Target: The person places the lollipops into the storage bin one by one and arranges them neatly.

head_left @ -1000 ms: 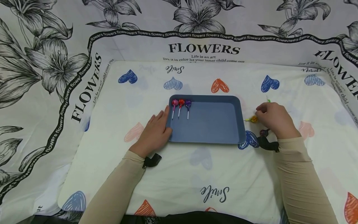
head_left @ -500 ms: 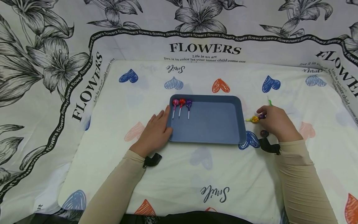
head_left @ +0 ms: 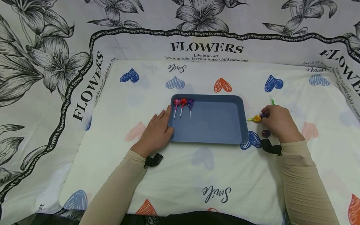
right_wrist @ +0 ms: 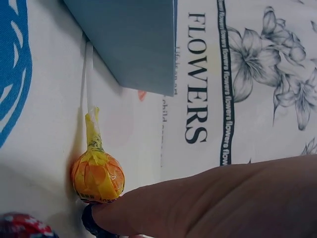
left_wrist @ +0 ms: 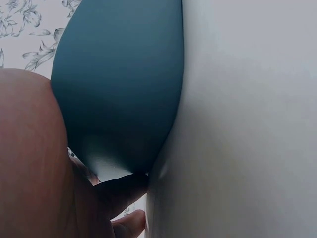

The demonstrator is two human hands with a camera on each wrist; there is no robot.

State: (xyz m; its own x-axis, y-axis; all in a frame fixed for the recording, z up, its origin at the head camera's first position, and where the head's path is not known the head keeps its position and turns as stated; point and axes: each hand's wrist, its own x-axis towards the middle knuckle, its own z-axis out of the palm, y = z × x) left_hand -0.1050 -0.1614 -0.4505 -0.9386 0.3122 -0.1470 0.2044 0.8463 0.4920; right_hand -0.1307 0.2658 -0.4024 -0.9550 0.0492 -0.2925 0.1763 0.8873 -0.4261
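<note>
We see the left hand [head_left: 154,134] with fingers extended, touching the left edge of a blue-grey tray [head_left: 216,125]. At that end inside, we count a pink lollipop [head_left: 176,102], red lollipop [head_left: 183,102] and violet lollipop [head_left: 190,103]. Right of the tray, on heart-print cloth [head_left: 239,168], we find a yellow-orange lollipop [head_left: 257,118], then a dark purple lollipop [head_left: 263,115] pinched by the right hand [head_left: 282,123], near a dark red candy [head_left: 265,133].

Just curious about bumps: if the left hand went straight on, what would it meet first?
Most likely the blue-grey tray: the left hand lies against its side, seemingly touching.
</note>
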